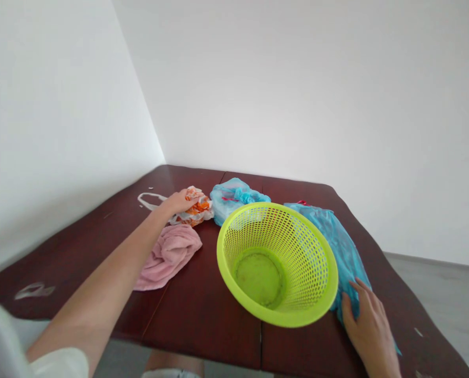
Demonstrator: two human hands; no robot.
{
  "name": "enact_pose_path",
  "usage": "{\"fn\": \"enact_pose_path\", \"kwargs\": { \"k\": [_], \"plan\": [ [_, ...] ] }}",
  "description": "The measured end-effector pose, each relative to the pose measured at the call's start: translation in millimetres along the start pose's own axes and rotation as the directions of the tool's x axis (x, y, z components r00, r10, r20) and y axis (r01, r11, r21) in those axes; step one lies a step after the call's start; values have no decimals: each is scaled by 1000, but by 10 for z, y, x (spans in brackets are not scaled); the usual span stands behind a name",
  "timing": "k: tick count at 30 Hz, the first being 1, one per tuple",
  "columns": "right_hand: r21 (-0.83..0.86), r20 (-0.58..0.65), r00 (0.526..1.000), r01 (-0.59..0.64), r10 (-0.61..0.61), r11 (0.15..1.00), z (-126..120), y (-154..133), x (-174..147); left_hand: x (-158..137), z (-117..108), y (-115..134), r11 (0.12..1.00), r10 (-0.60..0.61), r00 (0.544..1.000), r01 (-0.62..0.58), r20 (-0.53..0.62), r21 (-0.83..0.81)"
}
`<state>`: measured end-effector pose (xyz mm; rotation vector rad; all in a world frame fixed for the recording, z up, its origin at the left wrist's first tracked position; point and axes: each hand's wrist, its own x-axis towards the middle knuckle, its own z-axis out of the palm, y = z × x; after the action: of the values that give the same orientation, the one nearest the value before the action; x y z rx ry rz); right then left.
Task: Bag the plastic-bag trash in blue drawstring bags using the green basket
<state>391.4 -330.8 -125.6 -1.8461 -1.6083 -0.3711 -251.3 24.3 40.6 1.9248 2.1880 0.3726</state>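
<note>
Left hand (179,202): it reaches far out and lies on the crinkly orange and white bag (200,209). The fingers touch it, but I cannot tell if they grip it or just press on it.
Right hand (370,321): it rests on the near end of the long blue bag (342,239). The grip is loose, with the thumb and fingers apart and blue showing in the gap.
Orange and white bag: it sits on the left side of the table (206,315), toward the back, all scrunched up. Its white loop (152,200) sticks out to the left, past the hand.
Long blue bag: it lies along the right side of the green basket (260,278), from the back down to the right hand. A bit of red shows at its far end.
Green basket: it is between the 2 hands, full of little holes. I can see dark marks on its round bottom.
Puffy blue bag (234,191): it is behind the basket, which hides some of it. It has a red strip too.
Pink cloth (175,249): it lies in soft folds in front of the orange and white bag, partly behind the left arm.
Clear scrap (35,290): it is near the table's left edge.
</note>
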Motion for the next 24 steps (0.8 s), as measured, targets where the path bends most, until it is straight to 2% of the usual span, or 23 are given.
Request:
{"fn": "enact_pose_path", "kwargs": {
  "k": [4,8,10,12,14,16,18,20,24],
  "plan": [
    [16,-11,1000,-1,2,1000,-36,-48,6,39,259,556,981,190,981,-189,41,-31],
    [25,-18,1000,-4,4,1000,-76,-98,-15,-6,312,895,954,300,954,-299,18,-22],
    [26,-21,1000,-6,6,1000,-83,-119,-9,-38,269,1023,949,316,948,-316,-41,14],
    [26,-31,999,-6,7,1000,-80,-133,3,-64,216,1193,933,359,920,-357,-156,41],
    [25,-44,999,-3,4,1000,-69,-137,14,-82,189,1441,885,454,853,-465,-256,22],
    [29,-38,999,4,-3,1000,-53,-135,20,-95,213,1764,783,584,764,-620,-274,-60],
    [38,-8,1000,6,-6,999,-41,-132,21,-109,288,2116,653,696,674,-738,-248,-172],
    [40,36,999,-1,-1,999,-37,-132,17,-125,393,2428,561,767,606,-793,-209,-238],
    [27,105,994,-5,2,1000,-54,-144,0,-105,586,2773,495,861,507,-851,-29,-178]
  ]
}}
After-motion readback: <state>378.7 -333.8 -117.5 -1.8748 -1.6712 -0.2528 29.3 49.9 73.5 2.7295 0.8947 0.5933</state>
